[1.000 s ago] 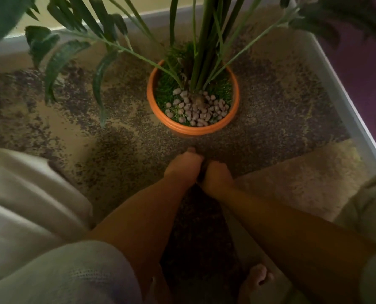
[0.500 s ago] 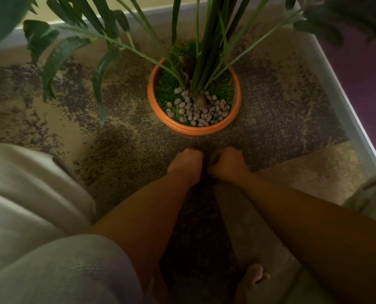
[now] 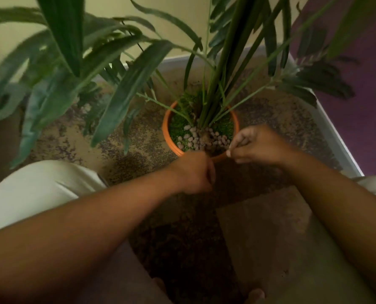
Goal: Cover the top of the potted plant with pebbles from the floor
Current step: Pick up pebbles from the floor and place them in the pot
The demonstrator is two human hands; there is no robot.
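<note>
The orange pot (image 3: 165, 130) stands on the speckled floor (image 3: 136, 156) in the far corner. Its pebbles (image 3: 196, 139) are bunched on the near side of the stems (image 3: 217, 95), and green cover (image 3: 176, 128) is still bare to the left, right and far side. The right hand (image 3: 257, 145) hangs over the near-right rim with its fingers curled. The left hand (image 3: 193, 172) is a closed fist just outside the near rim. The two hands are close but apart, and I cannot tell whether either encloses pebbles.

The main risk, I think, is a release too near the rim: stones would bounce off the lip or off the existing heap and scatter onto the floor. Dropping everything on the near pile would also leave the far side uncovered, and reaching there means threading past the fronds (image 3: 125, 84), which could snag a wrist.
</note>
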